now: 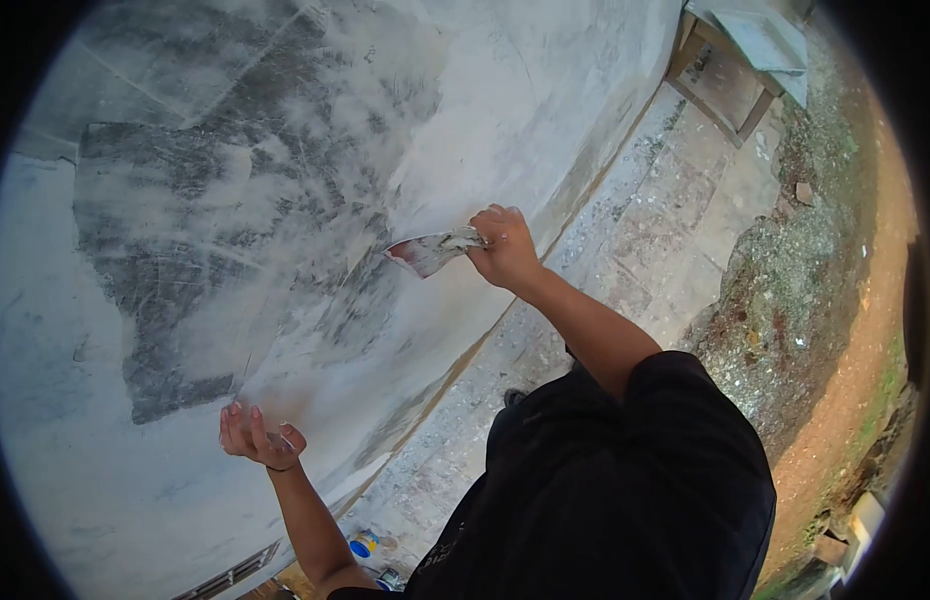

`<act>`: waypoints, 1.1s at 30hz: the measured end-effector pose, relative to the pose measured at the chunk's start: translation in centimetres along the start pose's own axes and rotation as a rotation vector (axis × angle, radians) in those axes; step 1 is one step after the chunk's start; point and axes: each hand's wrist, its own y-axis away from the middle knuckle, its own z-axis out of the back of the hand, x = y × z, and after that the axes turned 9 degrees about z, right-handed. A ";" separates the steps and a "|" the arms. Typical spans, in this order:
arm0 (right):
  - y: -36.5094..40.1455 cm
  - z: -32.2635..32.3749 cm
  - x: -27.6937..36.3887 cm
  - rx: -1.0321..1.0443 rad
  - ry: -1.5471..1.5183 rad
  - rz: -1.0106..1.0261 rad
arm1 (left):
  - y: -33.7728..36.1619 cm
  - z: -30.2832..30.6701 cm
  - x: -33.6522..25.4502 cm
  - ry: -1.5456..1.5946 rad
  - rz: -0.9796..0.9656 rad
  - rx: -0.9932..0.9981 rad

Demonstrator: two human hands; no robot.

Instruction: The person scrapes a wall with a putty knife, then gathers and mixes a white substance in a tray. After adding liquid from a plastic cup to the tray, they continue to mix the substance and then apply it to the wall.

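My right hand [507,250] is wrapped round the handle of a putty knife [430,250]. White filler is smeared over the blade, and its wide edge overlaps the wall [495,110] where a dark patch [275,200] meets pale coating. Lower left, my left hand [260,437] is raised in front of the wall with its fingers curled and apart. White residue marks its fingertips and thumb, and a dark band circles the wrist. The patch is dark grey with streaky white smears over much of it.
Along the wall's foot runs a spattered concrete strip [675,210]. A wooden stand [720,85] with a pale board [760,40] on it is at the top right. Beside my left forearm sits a blue-and-yellow container [363,545]. Gravelly ground [785,290] borders the strip.
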 end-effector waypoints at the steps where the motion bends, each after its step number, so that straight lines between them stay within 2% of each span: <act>1: 0.4 1.3 -0.7 0.062 -0.134 -0.002 | -0.8 -0.2 -1.6 0.037 0.066 -0.065; 2: 0.8 2.5 -1.3 0.122 -0.267 -0.005 | -1.8 -0.6 -3.3 0.076 0.129 -0.133; 3: 0.8 4.4 -1.5 0.122 -0.257 -0.005 | -2.2 -1.1 -5.6 0.075 0.112 -0.170; 5: 0.6 8.8 -1.5 0.241 -0.600 -0.509 | -3.3 -3.2 -11.5 0.198 0.107 -0.206; 6: 1.0 10.3 -2.3 0.234 -0.572 -0.517 | -4.4 -4.5 -15.0 0.305 0.134 -0.202; 8: 1.7 13.9 -4.4 0.058 -0.854 -0.719 | -7.6 -6.8 -21.4 0.539 0.184 -0.091; 10: 1.6 18.8 -6.2 0.006 -0.758 -0.761 | -12.4 -9.8 -26.9 0.755 0.187 -0.069; 12: 1.8 23.1 -8.2 -0.190 -0.863 -0.730 | -17.8 -12.5 -31.8 1.053 0.230 0.016; 13: 1.3 25.7 -8.8 -0.243 -0.799 -0.750 | -20.7 -13.7 -34.2 1.121 0.207 0.012; 15: 0.5 30.2 -9.8 -0.410 -0.719 -0.727 | -26.5 -15.8 -38.5 1.604 0.193 0.067; 18: -0.7 36.1 -12.0 -0.629 -0.569 -0.672 | -34.5 -19.1 -44.6 1.905 0.039 0.121; 20: -1.7 39.3 -13.2 -0.831 -0.490 -0.735 | -39.3 -21.2 -48.4 2.020 -0.040 0.138; 22: -2.2 42.4 -14.3 -0.887 -0.382 -0.684 | -44.0 -23.2 -51.9 2.157 -0.129 0.224; 25: -3.9 45.4 -16.2 -1.121 -0.250 -0.670 | -51.2 -25.8 -55.8 2.291 -0.263 0.206; 26: -4.8 46.3 -17.1 -1.134 -0.239 -0.689 | -53.5 -26.4 -56.8 2.334 -0.312 0.221; 28: -6.7 47.2 -18.5 -1.333 -0.339 -0.579 | -57.7 -27.4 -58.6 2.326 -0.388 0.268; 31: -9.9 49.0 -21.9 -1.371 -0.467 -0.477 | -62.0 -29.7 -61.3 2.500 -0.365 0.325; 33: -11.5 51.2 -25.5 -1.343 -0.505 -0.441 | -64.6 -31.8 -63.3 2.455 -0.388 0.326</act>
